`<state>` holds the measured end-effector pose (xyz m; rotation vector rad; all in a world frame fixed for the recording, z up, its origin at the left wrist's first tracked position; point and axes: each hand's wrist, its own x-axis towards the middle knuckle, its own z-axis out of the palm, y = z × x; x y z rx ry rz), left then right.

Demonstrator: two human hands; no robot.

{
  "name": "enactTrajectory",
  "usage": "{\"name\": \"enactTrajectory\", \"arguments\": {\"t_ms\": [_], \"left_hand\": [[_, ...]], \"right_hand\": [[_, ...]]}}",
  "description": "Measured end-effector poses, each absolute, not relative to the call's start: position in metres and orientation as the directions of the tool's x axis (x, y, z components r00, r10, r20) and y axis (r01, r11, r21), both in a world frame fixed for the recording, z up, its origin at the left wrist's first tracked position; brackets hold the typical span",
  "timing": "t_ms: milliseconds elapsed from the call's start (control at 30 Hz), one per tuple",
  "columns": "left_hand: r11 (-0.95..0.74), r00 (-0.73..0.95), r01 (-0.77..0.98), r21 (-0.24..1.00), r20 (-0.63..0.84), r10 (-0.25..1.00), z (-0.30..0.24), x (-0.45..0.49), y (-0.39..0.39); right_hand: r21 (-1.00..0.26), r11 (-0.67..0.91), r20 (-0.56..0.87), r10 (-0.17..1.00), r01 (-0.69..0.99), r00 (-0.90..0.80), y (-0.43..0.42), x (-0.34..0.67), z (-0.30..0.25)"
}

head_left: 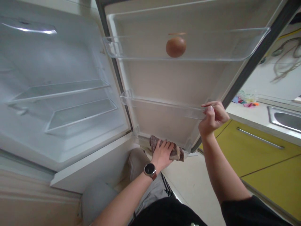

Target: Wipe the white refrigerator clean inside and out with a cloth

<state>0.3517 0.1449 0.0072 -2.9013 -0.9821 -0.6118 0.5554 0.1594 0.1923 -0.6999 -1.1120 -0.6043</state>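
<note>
An open fridge door (164, 81) fills the middle of the view, with two clear door shelves. My left hand (163, 153), a watch on its wrist, presses a brown cloth (177, 153) against the bottom edge of the door, fingers closed over it. My right hand (213, 116) grips the right end of the lower door shelf (162, 103), fingers curled round its rim. A brown egg-shaped thing (176, 47) sits in the upper door shelf (188, 44).
The fridge interior (58, 94) at left has glass shelves. At right stand yellow cabinet fronts (258, 153), a white counter with a steel sink (285, 119), small coloured items and cables. My knees and pale floor lie below.
</note>
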Motion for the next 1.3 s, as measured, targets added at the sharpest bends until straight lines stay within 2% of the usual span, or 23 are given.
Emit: {"name": "enactTrajectory", "arguments": {"t_ms": [167, 300, 400, 667, 767, 967, 1167, 1300], "left_hand": [[-0.813, 0.735, 0.568, 0.125, 0.368, 0.570, 0.016, 0.335, 0.156], [-0.734, 0.668, 0.668, 0.121, 0.336, 0.664, 0.020, 0.293, 0.181], [-0.658, 0.607, 0.746, 0.100, 0.303, 0.734, 0.024, 0.261, 0.202], [-0.594, 0.546, 0.799, 0.095, 0.299, 0.782, 0.027, 0.247, 0.209], [-0.624, 0.573, 0.772, 0.121, 0.294, 0.765, 0.030, 0.260, 0.200], [-0.738, 0.717, 0.656, 0.161, 0.174, 0.675, 0.042, 0.308, 0.169], [-0.833, 0.802, 0.530, 0.160, 0.225, 0.553, 0.036, 0.353, 0.131], [-0.820, 0.797, 0.538, 0.195, 0.199, 0.570, 0.042, 0.347, 0.131]], "right_hand": [[-0.175, 0.665, 0.952, -0.074, 0.726, 0.297, 0.158, 0.559, 0.191], [-0.211, 0.625, 0.955, -0.032, 0.752, 0.294, 0.156, 0.560, 0.191], [-0.190, 0.635, 0.961, -0.035, 0.749, 0.273, 0.154, 0.559, 0.192], [-0.210, 0.597, 0.952, -0.056, 0.774, 0.301, 0.146, 0.545, 0.192], [-0.195, 0.619, 0.949, -0.076, 0.761, 0.305, 0.144, 0.540, 0.192], [-0.170, 0.629, 0.951, -0.097, 0.759, 0.294, 0.137, 0.532, 0.194], [-0.181, 0.589, 0.962, -0.061, 0.788, 0.266, 0.128, 0.527, 0.195], [-0.150, 0.605, 0.970, -0.065, 0.782, 0.236, 0.126, 0.526, 0.196]]}}
